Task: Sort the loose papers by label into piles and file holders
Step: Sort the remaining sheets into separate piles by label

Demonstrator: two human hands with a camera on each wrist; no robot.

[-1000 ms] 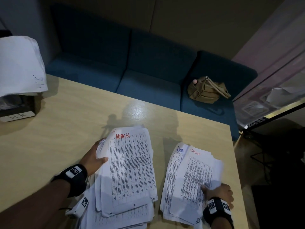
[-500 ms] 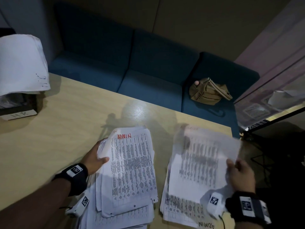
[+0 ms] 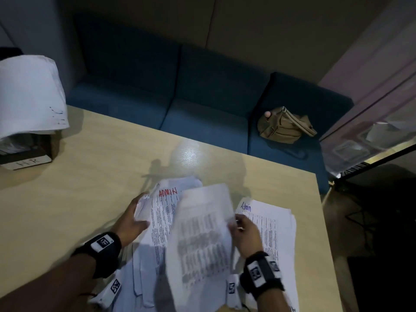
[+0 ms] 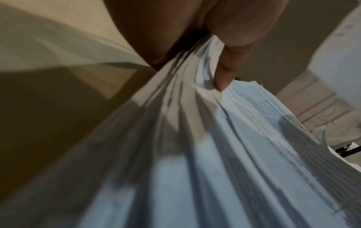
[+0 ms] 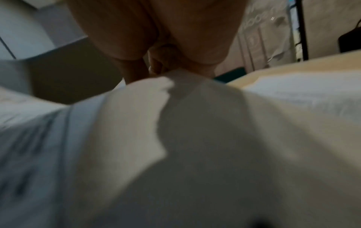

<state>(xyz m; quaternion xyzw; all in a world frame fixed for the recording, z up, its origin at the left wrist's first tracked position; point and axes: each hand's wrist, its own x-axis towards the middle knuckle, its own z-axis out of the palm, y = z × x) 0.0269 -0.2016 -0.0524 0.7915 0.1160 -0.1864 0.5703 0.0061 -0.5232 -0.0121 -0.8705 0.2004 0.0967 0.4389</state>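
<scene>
Two paper piles lie on the wooden table (image 3: 94,176). The left pile (image 3: 162,221) has a red ADMIN label on top. My left hand (image 3: 140,213) grips its left edge, thumb on top of the stack (image 4: 195,138). The right pile (image 3: 272,224) shows a blue Admin label. My right hand (image 3: 236,224) pinches one printed sheet (image 3: 202,233) by its right edge. The sheet hangs blurred in the air above the left pile and the gap between the piles. In the right wrist view the fingertips (image 5: 156,67) pinch the sheet's (image 5: 195,123) edge.
A black file holder (image 3: 27,161) labelled HR stands at the table's far left, with white papers (image 3: 29,93) drooping over it. Behind the table is a blue sofa (image 3: 191,97) with a tan bag (image 3: 283,127). The table's right edge runs just beyond the right pile.
My right hand lifted the top red-labelled sheet off the right pile and carried it left over the left pile, uncovering the blue Admin sheet. The left hand stayed on the left pile's edge.
</scene>
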